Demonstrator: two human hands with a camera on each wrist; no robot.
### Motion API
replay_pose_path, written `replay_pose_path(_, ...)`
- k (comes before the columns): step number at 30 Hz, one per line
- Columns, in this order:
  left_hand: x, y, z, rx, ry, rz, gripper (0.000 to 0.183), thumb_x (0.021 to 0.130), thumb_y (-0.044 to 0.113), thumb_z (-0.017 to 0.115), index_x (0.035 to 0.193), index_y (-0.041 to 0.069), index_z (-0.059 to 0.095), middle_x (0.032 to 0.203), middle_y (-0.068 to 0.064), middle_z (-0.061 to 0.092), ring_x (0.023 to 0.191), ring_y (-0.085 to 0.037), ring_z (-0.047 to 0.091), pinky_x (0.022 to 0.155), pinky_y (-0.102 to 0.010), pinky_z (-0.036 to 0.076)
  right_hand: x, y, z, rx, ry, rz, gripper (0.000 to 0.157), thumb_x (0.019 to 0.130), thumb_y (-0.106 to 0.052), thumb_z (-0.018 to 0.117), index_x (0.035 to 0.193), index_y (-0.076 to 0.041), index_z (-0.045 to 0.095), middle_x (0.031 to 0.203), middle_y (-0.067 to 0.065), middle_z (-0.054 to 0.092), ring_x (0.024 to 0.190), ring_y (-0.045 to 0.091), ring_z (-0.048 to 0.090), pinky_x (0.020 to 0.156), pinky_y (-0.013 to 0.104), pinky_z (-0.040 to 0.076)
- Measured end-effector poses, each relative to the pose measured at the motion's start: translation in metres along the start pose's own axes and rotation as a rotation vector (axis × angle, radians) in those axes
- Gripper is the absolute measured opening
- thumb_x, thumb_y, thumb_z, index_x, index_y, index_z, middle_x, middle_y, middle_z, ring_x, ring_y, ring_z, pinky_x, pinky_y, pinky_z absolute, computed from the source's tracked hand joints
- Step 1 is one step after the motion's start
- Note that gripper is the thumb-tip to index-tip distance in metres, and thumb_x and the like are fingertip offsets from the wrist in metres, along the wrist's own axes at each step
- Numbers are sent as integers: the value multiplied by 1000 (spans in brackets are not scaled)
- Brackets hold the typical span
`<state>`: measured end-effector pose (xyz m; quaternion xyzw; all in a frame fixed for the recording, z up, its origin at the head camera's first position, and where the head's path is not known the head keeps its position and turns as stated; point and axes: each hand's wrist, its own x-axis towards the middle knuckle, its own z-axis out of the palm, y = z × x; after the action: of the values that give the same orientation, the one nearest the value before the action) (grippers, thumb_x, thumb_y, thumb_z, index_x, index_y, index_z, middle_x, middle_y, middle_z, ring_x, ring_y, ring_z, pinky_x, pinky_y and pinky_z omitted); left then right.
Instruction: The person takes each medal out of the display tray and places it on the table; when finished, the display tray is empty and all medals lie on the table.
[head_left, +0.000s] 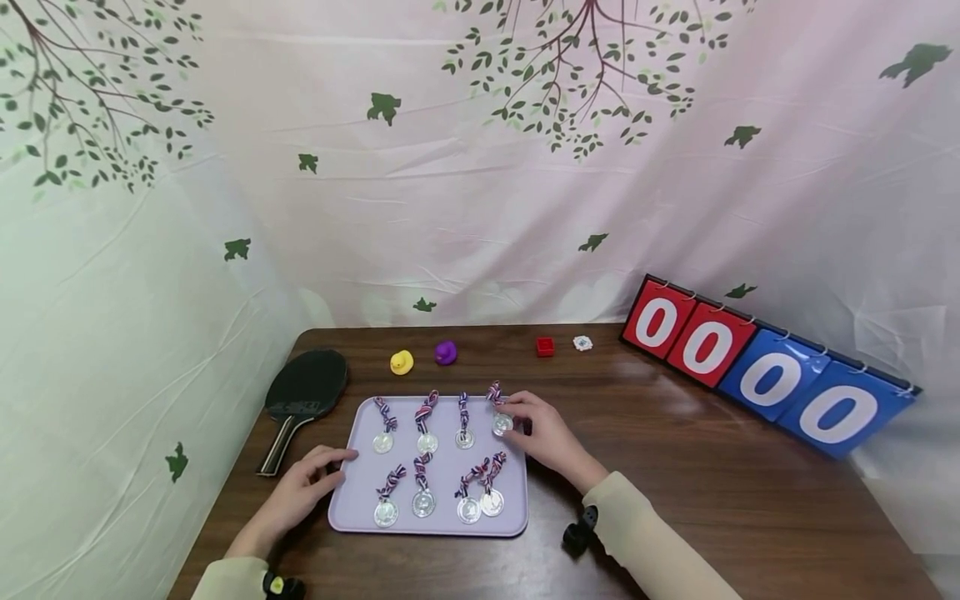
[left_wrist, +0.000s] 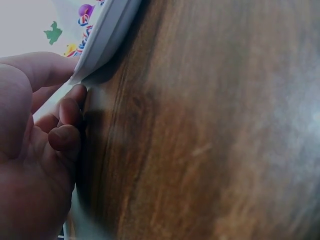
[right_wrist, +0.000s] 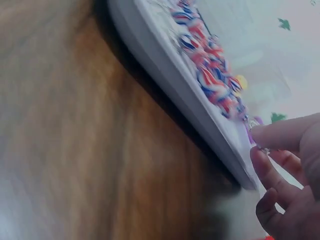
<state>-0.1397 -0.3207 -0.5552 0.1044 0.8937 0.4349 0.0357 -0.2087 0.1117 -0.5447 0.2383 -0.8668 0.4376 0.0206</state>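
A lilac tray holds several silver medals, each with a knotted red, white and blue ribbon, laid in two rows. At the tray's back right corner my right hand pinches a silver medal between thumb and fingers, its ribbon trailing toward the back rim. The right wrist view shows the fingertips on that medal just above the tray. On the other side, my left hand grips the tray's left rim. In the front row, two medals on the right lie side by side, touching.
A black table tennis paddle lies left of the tray. Behind it are a yellow duck, a purple duck, a small red box and a white piece. A flip scoreboard showing zeros stands at the right.
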Motion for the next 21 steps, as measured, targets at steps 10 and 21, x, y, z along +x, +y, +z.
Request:
replay_pose_path(10,-1,0,1,9,10,13,28,89,14,66,116,24,67,103,5,60,73,-13,49,65,-26,40,-10,27,-38,-113,75,65,35,80,-9,74,115,-11,70,111,-2,58,92,14,54,79,36,47)
replay_pose_path(21,1,0,2,15,21,12,28,89,12,67,114,24,67,103,6,60,72,-14,49,65,-26,40,-21,40,-49,-318,17,99,36,82,-12,72,118,-8,68,109,0,57,84,12,53,73,33,45)
